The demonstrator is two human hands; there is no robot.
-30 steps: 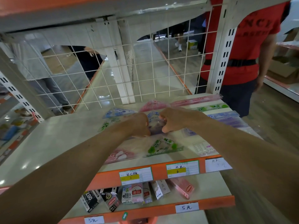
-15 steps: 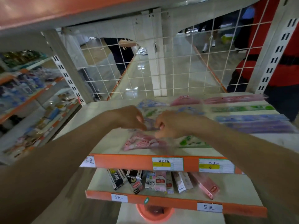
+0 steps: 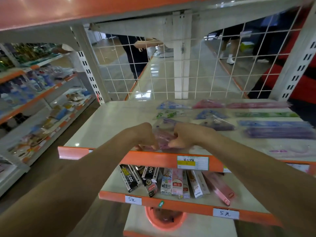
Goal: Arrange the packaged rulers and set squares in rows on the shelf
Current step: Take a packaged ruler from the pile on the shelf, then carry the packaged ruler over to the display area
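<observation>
left hand [image 3: 145, 136], right hand [image 3: 185, 136], pinching pink packet [image 3: 164, 140]

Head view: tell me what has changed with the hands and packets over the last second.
Both hands came from mid-shelf to the front edge. The left hand and right hand now pinch a pinkish packet just behind the orange lip. The rulers on the right and the set squares at the back stayed put.

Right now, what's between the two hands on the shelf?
A pink packet, blurred. The left hand and right hand each pinch an end of it, near the front edge of the shelf. This shows in the head view.
</observation>
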